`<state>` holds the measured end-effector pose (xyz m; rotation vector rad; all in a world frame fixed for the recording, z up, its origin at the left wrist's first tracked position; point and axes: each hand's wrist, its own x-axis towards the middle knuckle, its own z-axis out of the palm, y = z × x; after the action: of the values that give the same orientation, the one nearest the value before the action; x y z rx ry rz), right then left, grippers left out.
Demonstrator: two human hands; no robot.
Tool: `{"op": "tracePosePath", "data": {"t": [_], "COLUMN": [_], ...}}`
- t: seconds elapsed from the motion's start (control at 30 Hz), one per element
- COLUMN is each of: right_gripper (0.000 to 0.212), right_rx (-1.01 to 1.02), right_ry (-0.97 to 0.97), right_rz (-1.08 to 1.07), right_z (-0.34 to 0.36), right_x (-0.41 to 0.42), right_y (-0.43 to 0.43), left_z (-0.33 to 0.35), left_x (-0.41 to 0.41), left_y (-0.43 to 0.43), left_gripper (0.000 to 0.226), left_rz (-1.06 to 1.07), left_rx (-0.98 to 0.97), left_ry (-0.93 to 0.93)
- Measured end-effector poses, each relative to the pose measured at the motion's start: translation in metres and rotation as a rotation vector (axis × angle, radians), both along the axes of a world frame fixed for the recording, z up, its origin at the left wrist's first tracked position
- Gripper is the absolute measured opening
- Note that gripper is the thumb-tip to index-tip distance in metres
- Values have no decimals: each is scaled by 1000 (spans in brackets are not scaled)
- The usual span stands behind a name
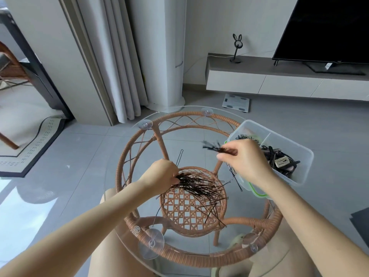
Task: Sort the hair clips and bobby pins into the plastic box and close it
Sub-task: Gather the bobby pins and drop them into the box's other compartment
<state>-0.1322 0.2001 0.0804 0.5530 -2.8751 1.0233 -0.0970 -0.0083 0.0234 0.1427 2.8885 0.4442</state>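
Observation:
A loose pile of black bobby pins (pixel 201 189) lies spread on the round glass table top (pixel 127 148). My left hand (pixel 161 172) rests on the pile's left end, its fingers pinched on several pins there. My right hand (pixel 243 158) is raised to the right, gripping a blurred bunch of bobby pins (pixel 214 147) just left of the clear plastic box (pixel 299 154). The box sits open at the table's right edge; its right compartment holds black and cream hair clips (pixel 279 160), its left one some bobby pins. A green-edged lid (pixel 257 193) lies partly under the box and my right wrist.
Under the glass is a wicker table frame (pixel 123 170) with a lower woven shelf. Suction cups hold the glass. A bathroom scale (pixel 236 102) lies on the floor beyond, with a TV stand (pixel 279 80), curtains and a rug further off.

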Motion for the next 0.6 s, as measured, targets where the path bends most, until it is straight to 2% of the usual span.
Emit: {"op": "tracePosePath", "data": {"t": [0.1, 0.2, 0.27, 0.37, 0.43, 0.5, 0.6], "right_gripper": [11, 21, 30, 27, 22, 26, 28], "right_rx": [-172, -270, -330, -444, -451, -403, -198], "right_ry": [-52, -98, -178, -279, -305, -339, -390], "right_rz": [-203, -448, -558, -673, -736, -744, -636], "right_z": [8, 8, 3, -3, -5, -9, -11], "right_x": [-20, -42, -58, -79, -90, -97, -101], "right_y": [19, 39, 45, 45, 44, 41, 36], "left_z": [10, 22, 32, 49, 60, 69, 81], "left_x": [-6, -16, -22, -33, -41, -49, -66], "left_y": [0, 2, 4, 10, 17, 27, 50], "left_gripper": [27, 25, 24, 26, 25, 24, 25], "left_rz": [11, 44, 66, 74, 74, 69, 36], "left_rx": [-5, 37, 74, 115, 156, 219, 270], "left_ry": [24, 56, 77, 123, 150, 170, 219]}}
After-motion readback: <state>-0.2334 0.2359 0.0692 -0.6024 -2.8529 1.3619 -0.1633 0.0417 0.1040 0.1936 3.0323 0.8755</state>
